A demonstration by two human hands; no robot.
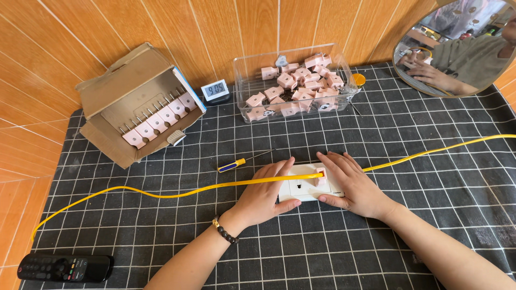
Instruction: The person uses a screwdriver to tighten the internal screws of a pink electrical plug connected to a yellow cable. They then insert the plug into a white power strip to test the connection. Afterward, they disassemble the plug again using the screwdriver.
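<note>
A white wall socket plate (302,188) lies on the checked black mat (322,252) in front of me. My left hand (263,196) rests on its left end, fingers over the top edge. My right hand (352,185) holds its right end, fingers touching a small pink plug piece (321,176) on the plate. A yellow cable (177,192) runs across the mat, over my left hand, and ends at that pink piece; a second stretch of yellow cable (441,149) leads off to the right.
A clear plastic tub (242,91) of several pink plugs stands at the back. An open cardboard box (129,96) with a row of pink plugs sits back left. Also here: a small digital clock (215,89), a yellow-handled screwdriver (236,163), a black remote (64,267), and a round mirror (457,45).
</note>
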